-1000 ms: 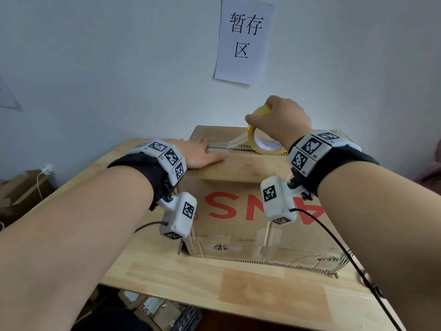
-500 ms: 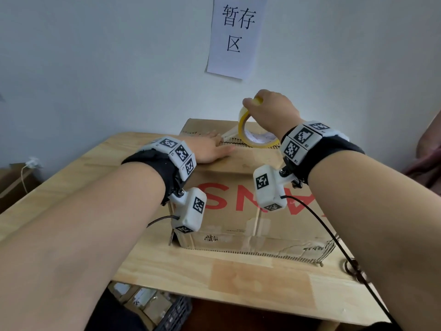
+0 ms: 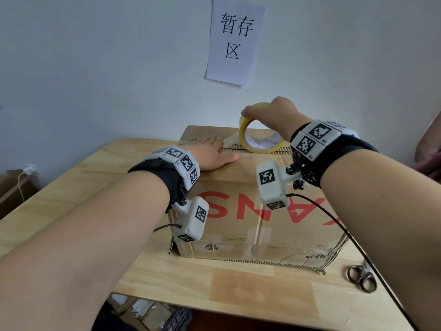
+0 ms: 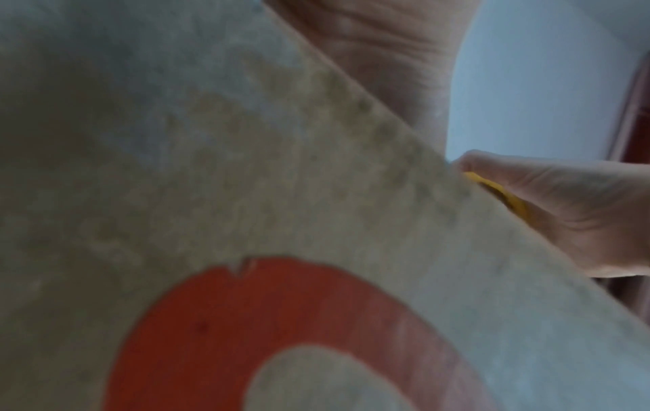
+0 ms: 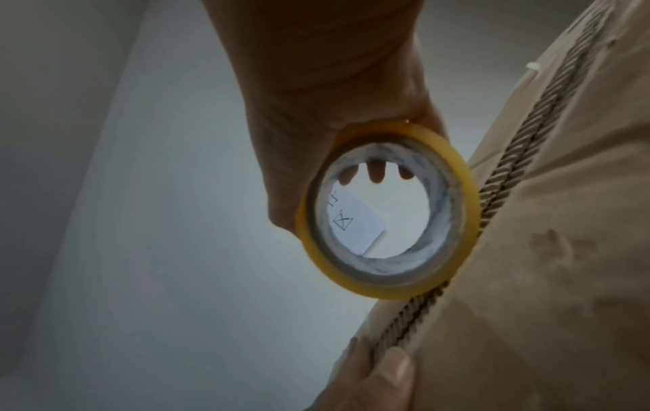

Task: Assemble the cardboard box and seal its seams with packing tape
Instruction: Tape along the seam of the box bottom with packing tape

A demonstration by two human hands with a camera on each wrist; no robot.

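Taping the top seam of the cardboard box (image 3: 250, 211) on the tabletop (image 3: 71, 187).

The left hand (image 3: 210, 155) lay flat with straight fingers on the tape end at the seam; the right hand (image 3: 274, 115) gripped the packing tape roll (image 3: 259, 139) by its upper rim, standing on the seam. The roll looked light and stiff; the sticky film probably twists easily, so holding the rim seemed best.

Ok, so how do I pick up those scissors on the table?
Best to grab the scissors by the two round handle loops, which point toward the table's near edge. Come from above on that near side; they lie flat, blades pointing away under a black cable.
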